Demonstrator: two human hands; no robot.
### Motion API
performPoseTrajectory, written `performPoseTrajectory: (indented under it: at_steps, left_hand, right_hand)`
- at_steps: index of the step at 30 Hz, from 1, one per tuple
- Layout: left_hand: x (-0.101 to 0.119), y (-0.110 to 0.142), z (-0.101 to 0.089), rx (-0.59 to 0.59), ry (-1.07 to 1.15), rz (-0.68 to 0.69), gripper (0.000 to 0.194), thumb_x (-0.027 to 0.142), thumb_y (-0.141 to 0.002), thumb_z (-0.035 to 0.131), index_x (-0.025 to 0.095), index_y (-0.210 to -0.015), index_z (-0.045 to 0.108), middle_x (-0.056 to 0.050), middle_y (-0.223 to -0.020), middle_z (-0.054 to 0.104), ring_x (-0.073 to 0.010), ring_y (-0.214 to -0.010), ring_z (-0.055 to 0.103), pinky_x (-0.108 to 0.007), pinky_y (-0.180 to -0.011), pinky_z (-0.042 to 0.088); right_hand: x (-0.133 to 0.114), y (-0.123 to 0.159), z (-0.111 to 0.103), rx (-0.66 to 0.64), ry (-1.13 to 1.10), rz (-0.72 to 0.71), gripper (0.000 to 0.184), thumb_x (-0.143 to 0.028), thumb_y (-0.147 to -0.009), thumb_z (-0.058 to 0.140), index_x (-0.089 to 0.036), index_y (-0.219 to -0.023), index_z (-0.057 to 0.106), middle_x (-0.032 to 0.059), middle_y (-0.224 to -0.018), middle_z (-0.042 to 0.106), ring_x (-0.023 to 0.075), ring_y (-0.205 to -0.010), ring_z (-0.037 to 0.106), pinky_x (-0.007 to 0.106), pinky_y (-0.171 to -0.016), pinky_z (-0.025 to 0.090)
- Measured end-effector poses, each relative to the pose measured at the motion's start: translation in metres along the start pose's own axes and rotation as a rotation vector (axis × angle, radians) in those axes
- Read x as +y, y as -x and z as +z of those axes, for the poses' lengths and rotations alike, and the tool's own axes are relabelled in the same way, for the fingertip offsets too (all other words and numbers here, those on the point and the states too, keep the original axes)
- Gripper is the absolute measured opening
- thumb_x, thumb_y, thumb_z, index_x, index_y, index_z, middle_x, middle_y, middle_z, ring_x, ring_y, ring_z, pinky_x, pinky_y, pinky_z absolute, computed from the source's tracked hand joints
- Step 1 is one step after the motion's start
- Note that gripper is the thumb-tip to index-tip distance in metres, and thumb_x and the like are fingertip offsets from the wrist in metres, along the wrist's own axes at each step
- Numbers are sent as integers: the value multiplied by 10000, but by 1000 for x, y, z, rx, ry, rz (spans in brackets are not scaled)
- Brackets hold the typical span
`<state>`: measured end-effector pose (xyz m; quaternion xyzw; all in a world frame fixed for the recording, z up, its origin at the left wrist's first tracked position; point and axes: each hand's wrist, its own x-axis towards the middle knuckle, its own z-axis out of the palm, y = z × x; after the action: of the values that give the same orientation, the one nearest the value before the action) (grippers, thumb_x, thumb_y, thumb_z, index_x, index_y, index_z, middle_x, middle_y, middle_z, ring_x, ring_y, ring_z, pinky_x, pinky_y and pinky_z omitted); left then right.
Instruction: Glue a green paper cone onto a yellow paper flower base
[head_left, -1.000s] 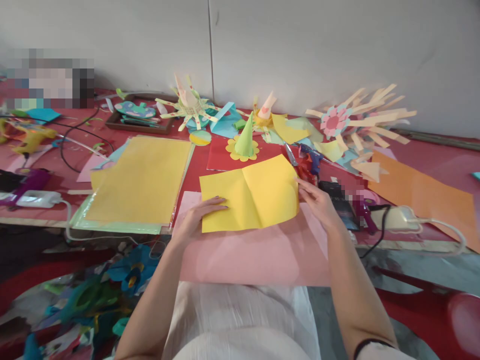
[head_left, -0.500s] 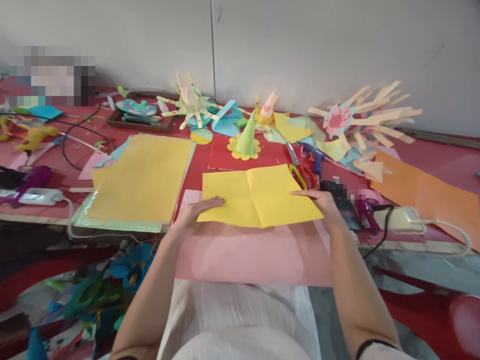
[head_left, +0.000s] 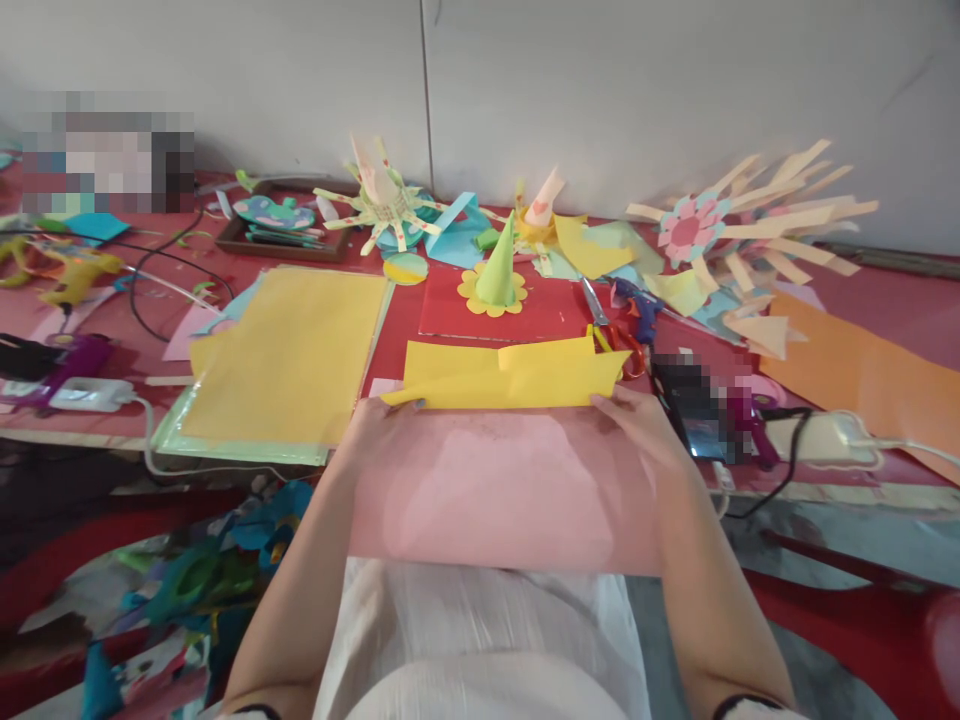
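Note:
A creased sheet of yellow paper [head_left: 517, 375] is held level between my two hands, its near half bent up into a fold. My left hand [head_left: 386, 415] is closed on its left end, fingertips at the near edge. At the right end my right hand [head_left: 626, 415] pinches the near corner. Beneath lies a pink sheet [head_left: 495, 490] that hangs toward my lap. Just beyond the yellow paper, a green paper cone [head_left: 497, 270] stands on a yellow flower-shaped base, on a red sheet [head_left: 442, 310]. Red-handled scissors [head_left: 626, 345] lie past my right hand.
A stack of yellow sheets [head_left: 289, 360] lies to the left. On the right are a phone [head_left: 694, 410], a white power strip [head_left: 814, 440] with cables, and orange paper [head_left: 862, 375]. Paper flower crafts [head_left: 694, 228] line the back. A glue gun [head_left: 637, 305] lies near the scissors.
The yellow paper has gone from spread open to partly folded, with its near edge lifted away from me. Both hands have turned and drawn slightly inward along it.

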<state>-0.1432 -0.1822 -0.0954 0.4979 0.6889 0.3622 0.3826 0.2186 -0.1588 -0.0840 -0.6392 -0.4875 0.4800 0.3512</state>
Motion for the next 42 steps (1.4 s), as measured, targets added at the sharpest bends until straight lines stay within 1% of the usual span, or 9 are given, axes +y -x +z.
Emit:
performPoseTrajectory:
  at_steps: [5,9,14,18,21,26,30,35,42]
  left_hand:
    - [4,-7,2,-49,6,66,469,564,-729,545,142,-892,670,-103,-969,723,-269,-977,647,-298,-760,526]
    - [14,-6,8,53,-96,24,333,496,-758,544,169,-789,599,-28,-705,685,-190,-735,648,-236,-622,463]
    - [25,6,22,253,-222,-3,301,359,-808,540,189,-1057,553,49,-575,571,-140,-567,560,-226,-561,402]
    - [23,13,29,318,-319,142,429,267,-856,479,214,-1281,448,-28,-842,636,-179,-803,617,-316,-768,484]
    - [20,14,32,335,-502,295,413,175,-864,444,232,-1271,491,-118,-1194,574,-260,-1143,536,-451,-981,414]
    - [30,15,44,27,-656,578,626,-42,-789,322,260,-1321,453,-55,-1466,400,-220,-1374,328,-478,-1134,262]
    - [42,15,62,-193,-721,684,538,66,-890,316,212,-1407,346,-68,-1516,316,-234,-1420,215,-509,-1157,182]
    - [42,14,71,-264,-773,656,463,158,-942,309,212,-1398,363,-87,-1510,323,-246,-1413,235,-535,-1148,159]
    - [38,14,71,-263,-795,676,426,239,-964,309,197,-1381,386,-119,-1477,375,-249,-1377,322,-508,-1122,251]
  right_hand:
    - [3,-7,11,107,-112,20,463,-585,-617,700,-177,-835,724,65,-812,737,219,-710,674,301,-572,515]
    - [3,-13,16,236,-35,25,392,-555,-594,703,-172,-676,684,25,-681,693,199,-634,644,287,-547,504]
    - [4,-12,19,263,7,24,329,-510,-601,696,-186,-593,639,-11,-581,627,181,-558,605,274,-520,477]
    - [5,-9,19,329,221,-44,355,-531,-634,659,-180,-593,640,1,-570,622,186,-620,600,249,-544,420]
    - [3,-8,18,354,324,-74,380,-556,-644,627,-182,-578,629,8,-550,610,177,-603,567,244,-540,385]
    - [0,-7,20,334,324,-94,372,-557,-650,604,-196,-562,608,7,-543,582,170,-591,529,246,-535,372]
    - [2,-6,20,330,302,-72,351,-533,-667,613,-188,-599,624,2,-581,599,164,-602,538,248,-558,384]
    - [4,-4,20,338,279,-36,319,-508,-663,644,-189,-646,632,9,-641,635,179,-658,584,265,-607,433]
    - [0,-14,21,274,-9,18,427,-536,-605,714,-202,-862,641,51,-868,697,209,-729,630,322,-599,508]
